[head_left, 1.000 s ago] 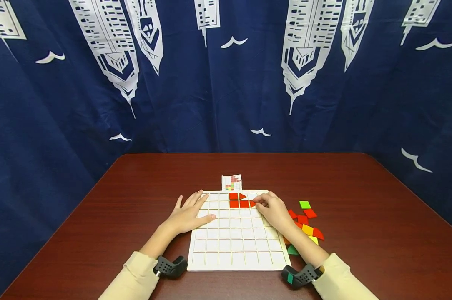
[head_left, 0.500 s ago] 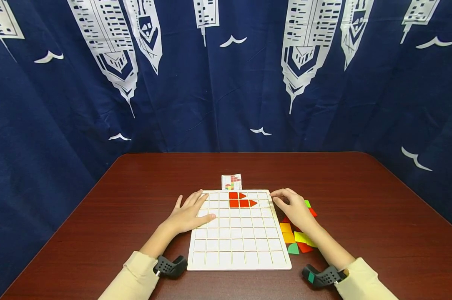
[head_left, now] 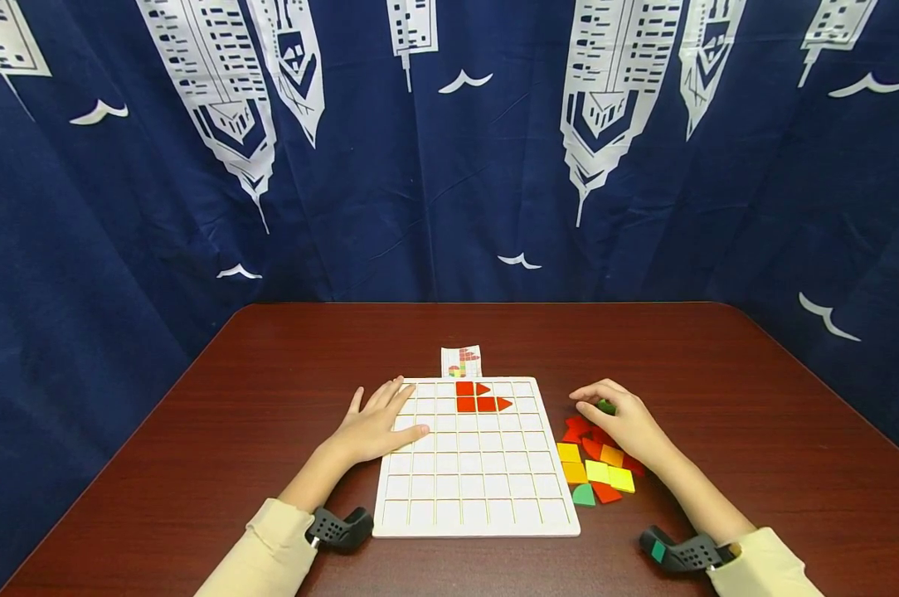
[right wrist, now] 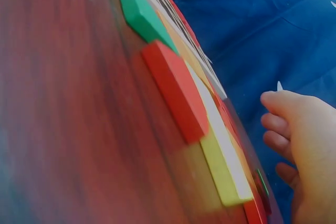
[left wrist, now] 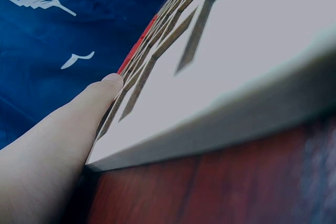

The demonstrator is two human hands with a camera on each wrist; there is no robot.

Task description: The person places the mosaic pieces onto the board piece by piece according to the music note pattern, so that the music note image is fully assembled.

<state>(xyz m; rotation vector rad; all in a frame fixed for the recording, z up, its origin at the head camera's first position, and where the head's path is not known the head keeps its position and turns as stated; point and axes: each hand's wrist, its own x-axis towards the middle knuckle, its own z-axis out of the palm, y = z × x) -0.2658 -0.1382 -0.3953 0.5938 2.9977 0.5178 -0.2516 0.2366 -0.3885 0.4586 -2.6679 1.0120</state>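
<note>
My left hand (head_left: 371, 429) rests with spread fingers on the left edge of a white gridded board (head_left: 475, 489); in the left wrist view its thumb (left wrist: 105, 90) lies along the board's side. Red tiles, squares (head_left: 466, 405) and triangles (head_left: 504, 404), fill a few cells in the top two rows. Beyond the board's right edge, my right hand (head_left: 629, 423) hovers over the far end of a loose tile pile, fingers slightly bent and nothing between them. Part of a green tile (head_left: 606, 406) shows beneath it. Right wrist view: the fingers (right wrist: 278, 124) hang above the tiles.
The pile holds orange (head_left: 569, 453), yellow (head_left: 621, 479) and red tiles (head_left: 606, 492), plus a green rounded tile (head_left: 583, 495) close to the board. A small printed card (head_left: 460, 362) lies behind the board on the brown table (head_left: 196, 464). A blue curtain (head_left: 420, 166) hangs behind.
My right hand has let go of the red triangle on the board's second row and moved right, off the board to above the pile. The left hand has stayed put.
</note>
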